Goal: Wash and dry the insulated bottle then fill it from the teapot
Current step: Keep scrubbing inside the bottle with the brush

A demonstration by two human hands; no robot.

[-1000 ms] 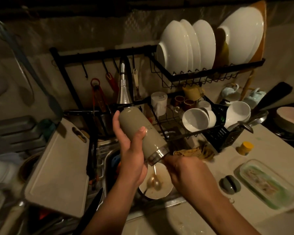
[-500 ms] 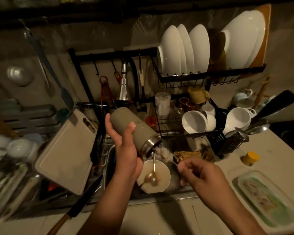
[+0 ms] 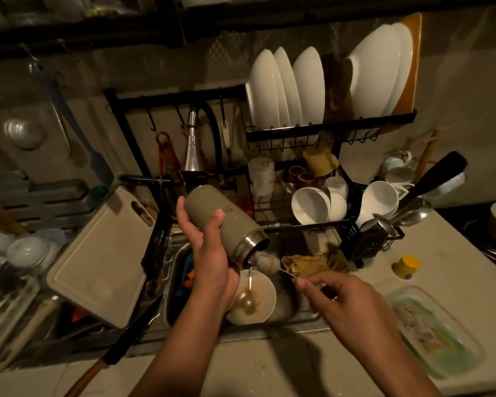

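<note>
grips the insulated bottle (image 3: 226, 224) in the left hand (image 3: 209, 262), tilted mouth-down over the sink (image 3: 175, 253). pinches a thin brush (image 3: 265, 260) handle in the right hand (image 3: 341, 299), fuzzy head just at the bottle mouth, above a bowl (image 3: 265, 293) with a spoon (image 3: 248, 299).

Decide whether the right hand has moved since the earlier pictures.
Yes. The right hand, pinching the brush, has drawn rightward, from the bowl toward the tray.

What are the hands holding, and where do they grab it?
The left hand grips the bottle around its middle, mouth tilted down. The right hand pinches a bottle brush by its thin wire handle.
</note>
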